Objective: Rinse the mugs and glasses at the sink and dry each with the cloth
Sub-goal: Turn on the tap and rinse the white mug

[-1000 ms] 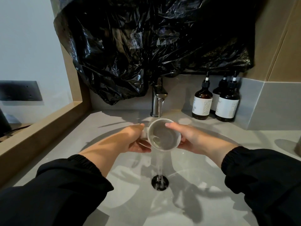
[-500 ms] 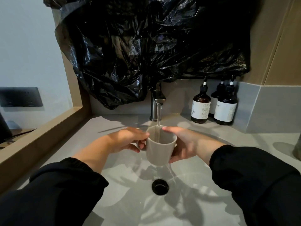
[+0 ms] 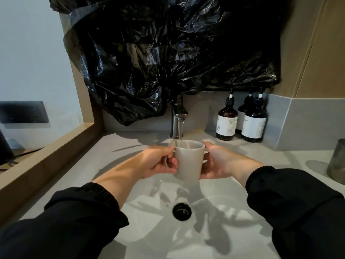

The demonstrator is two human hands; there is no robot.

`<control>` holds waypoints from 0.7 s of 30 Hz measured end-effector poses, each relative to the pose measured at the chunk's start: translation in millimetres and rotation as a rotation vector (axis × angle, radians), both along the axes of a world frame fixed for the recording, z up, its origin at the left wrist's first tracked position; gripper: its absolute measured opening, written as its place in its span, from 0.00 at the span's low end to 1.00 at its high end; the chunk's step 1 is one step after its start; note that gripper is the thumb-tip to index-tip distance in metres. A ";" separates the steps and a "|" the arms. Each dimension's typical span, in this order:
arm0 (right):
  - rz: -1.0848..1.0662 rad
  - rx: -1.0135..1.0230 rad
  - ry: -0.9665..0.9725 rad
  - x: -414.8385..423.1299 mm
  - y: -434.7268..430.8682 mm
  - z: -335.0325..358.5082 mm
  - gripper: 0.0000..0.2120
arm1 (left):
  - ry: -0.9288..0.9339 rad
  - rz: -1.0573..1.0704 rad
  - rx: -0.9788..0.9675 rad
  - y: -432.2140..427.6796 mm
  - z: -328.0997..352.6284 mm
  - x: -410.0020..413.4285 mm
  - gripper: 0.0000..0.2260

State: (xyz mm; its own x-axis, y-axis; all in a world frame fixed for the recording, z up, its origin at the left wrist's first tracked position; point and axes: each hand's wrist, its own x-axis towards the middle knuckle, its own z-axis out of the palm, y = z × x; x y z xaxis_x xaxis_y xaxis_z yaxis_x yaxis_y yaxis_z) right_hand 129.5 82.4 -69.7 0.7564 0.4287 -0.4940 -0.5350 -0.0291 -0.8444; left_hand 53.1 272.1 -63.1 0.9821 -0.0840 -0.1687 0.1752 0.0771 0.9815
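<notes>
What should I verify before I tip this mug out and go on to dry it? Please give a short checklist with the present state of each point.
1. Mug upright under the stream from the tap: ok.
2. Left hand grips the handle, right hand holds the other side: ok.
3. Drain uncovered, no water standing in the sink: ok.
4. Inside of the mug clean: cannot tell, the inside is mostly hidden.
5. Cloth within reach: cannot tell, none in view.
</notes>
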 end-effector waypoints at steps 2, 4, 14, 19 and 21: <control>-0.013 -0.018 -0.082 -1.8 -0.7 -2.1 0.14 | -0.149 0.047 0.286 -6.7 -1.2 -3.8 0.16; -0.038 -0.045 -0.160 -4.4 -0.8 0.8 0.10 | -0.328 0.110 0.735 -11.3 -0.7 -8.7 0.16; -0.103 -0.707 -1.352 -19.4 5.5 83.4 0.26 | -0.709 -0.144 1.689 -11.3 -4.1 -15.9 0.09; 0.090 -0.971 -1.475 0.4 24.0 108.8 0.35 | -0.625 -0.187 1.643 -18.2 0.9 -18.8 0.13; 0.130 -1.016 -1.466 4.7 26.2 112.7 0.35 | -0.648 -0.197 1.659 -20.2 -2.8 -18.1 0.12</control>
State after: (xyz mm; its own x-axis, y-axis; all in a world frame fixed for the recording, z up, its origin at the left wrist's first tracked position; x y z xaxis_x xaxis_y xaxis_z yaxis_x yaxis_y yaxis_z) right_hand 134.1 108.7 43.0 0.7659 0.5016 0.4023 0.6095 -0.7657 -0.2056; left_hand 35.0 251.9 -66.0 0.9165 -0.3575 0.1793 -0.3472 -0.9337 -0.0871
